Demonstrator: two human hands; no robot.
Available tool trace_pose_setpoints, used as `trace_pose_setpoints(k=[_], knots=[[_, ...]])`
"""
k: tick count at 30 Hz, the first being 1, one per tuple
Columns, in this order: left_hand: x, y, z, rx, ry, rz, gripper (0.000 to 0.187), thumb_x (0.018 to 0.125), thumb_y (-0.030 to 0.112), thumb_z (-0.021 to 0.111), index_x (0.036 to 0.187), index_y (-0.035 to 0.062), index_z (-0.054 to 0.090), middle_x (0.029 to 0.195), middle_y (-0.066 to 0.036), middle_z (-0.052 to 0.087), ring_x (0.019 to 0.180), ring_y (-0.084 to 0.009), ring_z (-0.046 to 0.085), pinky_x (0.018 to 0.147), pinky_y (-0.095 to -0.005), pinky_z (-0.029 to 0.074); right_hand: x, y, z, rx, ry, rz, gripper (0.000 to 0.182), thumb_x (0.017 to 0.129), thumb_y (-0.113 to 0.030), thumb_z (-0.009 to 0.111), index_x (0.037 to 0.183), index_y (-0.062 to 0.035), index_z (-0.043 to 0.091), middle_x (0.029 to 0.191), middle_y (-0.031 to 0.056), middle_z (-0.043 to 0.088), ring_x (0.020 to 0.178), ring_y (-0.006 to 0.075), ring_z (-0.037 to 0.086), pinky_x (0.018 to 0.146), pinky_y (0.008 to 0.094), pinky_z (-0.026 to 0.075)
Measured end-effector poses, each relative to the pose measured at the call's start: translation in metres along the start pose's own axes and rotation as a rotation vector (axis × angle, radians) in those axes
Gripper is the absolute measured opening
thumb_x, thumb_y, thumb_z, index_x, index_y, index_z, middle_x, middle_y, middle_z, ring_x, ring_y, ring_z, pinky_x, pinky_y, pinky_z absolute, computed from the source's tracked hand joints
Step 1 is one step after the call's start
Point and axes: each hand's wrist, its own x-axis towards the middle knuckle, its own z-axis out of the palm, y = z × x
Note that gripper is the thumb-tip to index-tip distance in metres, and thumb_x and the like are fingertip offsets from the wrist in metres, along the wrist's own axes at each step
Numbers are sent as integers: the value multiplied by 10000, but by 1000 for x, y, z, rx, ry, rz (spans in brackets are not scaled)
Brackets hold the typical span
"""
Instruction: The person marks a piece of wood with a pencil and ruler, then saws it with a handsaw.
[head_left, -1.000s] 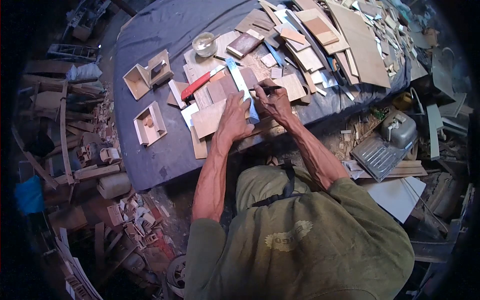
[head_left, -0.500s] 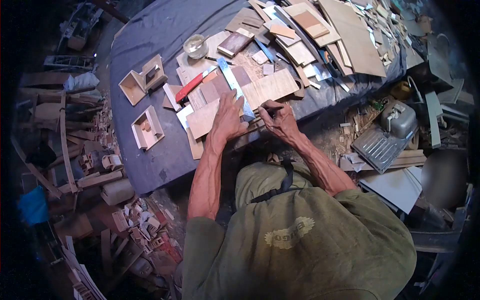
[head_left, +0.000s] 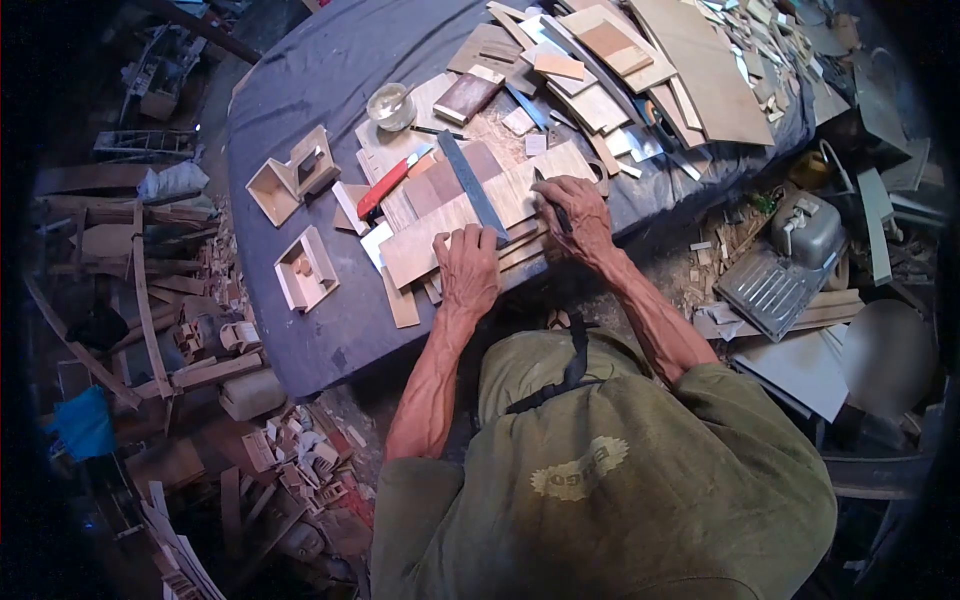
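Note:
My left hand (head_left: 468, 268) has its fingers bent over the near edge of a thin, light wooden board (head_left: 420, 243), beside the lower end of a flat steel ruler (head_left: 470, 185). The ruler slants across the board and looks dark from here. My right hand (head_left: 582, 218) is closed around a slim, dark, pencil-like tool (head_left: 562, 219) over the right part of the board, and the fingers hide most of it. Beyond the left part of the board lies a red-handled cutter knife (head_left: 383, 188). More wooden pieces (head_left: 455, 178) lie under and behind the ruler.
Small open wooden boxes (head_left: 306, 268) stand at the left on the dark table cover (head_left: 330, 345). A glass jar (head_left: 390, 108) is behind the boards. Stacked panels (head_left: 700, 75) fill the far right. Below the table's right edge sits a metal sink (head_left: 770, 290).
My left hand has slid off the ruler toward the near board edge. My right hand has moved up and right over the board. The ruler has gone from bright to dark.

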Motion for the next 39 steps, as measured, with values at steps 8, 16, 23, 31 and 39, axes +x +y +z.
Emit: trace_pose_setpoints(k=[8,16,23,31,39], knots=[[-10,-20,-20,-254,47,-76,279,749,-54,642,1018,-29,572,978,-217,567,949,-417,556,845,-469,461,-4,8,7,3,33,-22,261,861,-135,682,1120,-104,674,1064,106,668,1017,310,618,887,407,491],[-9,-73,-46,-139,64,-125,251,743,-54,644,977,-11,563,956,-197,549,957,-398,551,846,-468,457,-5,5,10,38,48,-29,350,814,-79,687,1161,-100,645,1083,130,630,1025,335,598,886,434,474],[3,-143,-42,-62,-17,-170,276,748,-27,684,1006,2,589,1033,-191,581,1052,-403,566,922,-450,463,13,-34,24,162,-56,-106,369,824,-83,671,1190,-109,624,1132,140,597,1055,350,587,869,429,516],[19,-198,-36,35,3,-249,253,761,-34,657,981,5,537,1010,-209,547,967,-427,570,829,-494,468,53,-80,89,176,-127,-159,382,817,-84,669,1195,-117,625,1121,121,602,1052,330,598,863,402,517],[35,-200,-38,-51,-155,-299,271,801,-21,642,1023,-1,488,1072,-234,519,907,-471,601,763,-534,501,67,-87,114,153,-73,-84,354,807,-112,699,1158,-130,654,1096,115,620,1042,324,606,857,401,519]])
